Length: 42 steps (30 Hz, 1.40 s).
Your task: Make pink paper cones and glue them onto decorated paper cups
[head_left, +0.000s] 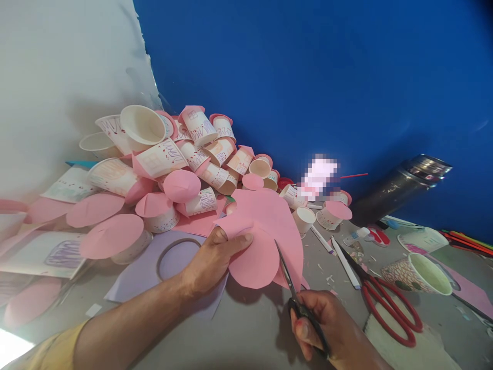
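My left hand point(215, 259) pinches a sheet of pink paper point(265, 210), thumb on top and fingers beneath. A rounded pink piece point(256, 262) hangs from the sheet, partly cut along a curve. In my right hand point(327, 326) is a pair of black-handled scissors point(287, 267), its blades at the right side of the rounded piece. Beneath my left wrist lie a purple paper sheet point(131, 275) and a grey ring point(162, 259). Behind the paper is a heap of decorated paper cups point(200, 128), many with pink paper tops.
Red-handled scissors point(393, 308) lie at the right, beside white markers point(346, 264) and a patterned cup point(418, 275) on its side. A dark flask point(400, 187) leans near the blue wall point(308, 77). Colored sticks point(470, 241) lie at the far right. Paper scraps litter the grey table point(246, 329).
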Tool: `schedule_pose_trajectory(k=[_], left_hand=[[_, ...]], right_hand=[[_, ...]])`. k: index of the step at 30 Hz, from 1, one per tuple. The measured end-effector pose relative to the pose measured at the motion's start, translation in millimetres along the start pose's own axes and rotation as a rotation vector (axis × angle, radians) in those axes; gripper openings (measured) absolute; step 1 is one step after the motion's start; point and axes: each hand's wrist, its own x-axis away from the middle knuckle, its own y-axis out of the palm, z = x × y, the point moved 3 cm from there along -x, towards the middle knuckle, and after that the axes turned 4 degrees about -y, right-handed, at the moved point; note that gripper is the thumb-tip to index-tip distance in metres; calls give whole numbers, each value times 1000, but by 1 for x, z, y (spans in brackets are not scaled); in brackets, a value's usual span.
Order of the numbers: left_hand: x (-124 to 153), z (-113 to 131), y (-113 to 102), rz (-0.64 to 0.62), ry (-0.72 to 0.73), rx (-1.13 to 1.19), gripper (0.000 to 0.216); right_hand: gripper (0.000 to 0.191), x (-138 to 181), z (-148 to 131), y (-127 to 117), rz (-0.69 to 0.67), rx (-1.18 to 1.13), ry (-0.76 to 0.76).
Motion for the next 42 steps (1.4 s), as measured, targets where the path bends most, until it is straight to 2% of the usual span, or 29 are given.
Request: schedule_pose_trajectory(k=[10, 23, 30, 36, 42], left_hand=[[1, 9, 2, -28, 3, 32, 17], [-1, 7, 0, -87, 21, 68, 20], [-3, 7, -6, -34, 14, 13, 14], [-1, 9, -3, -114, 7, -49, 17], [0, 10, -2, -146, -7, -31, 17]], right_hand=[[72, 5, 1, -3, -22, 12, -16], [74, 5, 0, -2, -42, 32, 3], [74, 3, 2, -3, -47, 48, 20], [74, 6, 1, -4, -60, 65, -2], [70, 4, 12, -7, -63, 40, -21]])
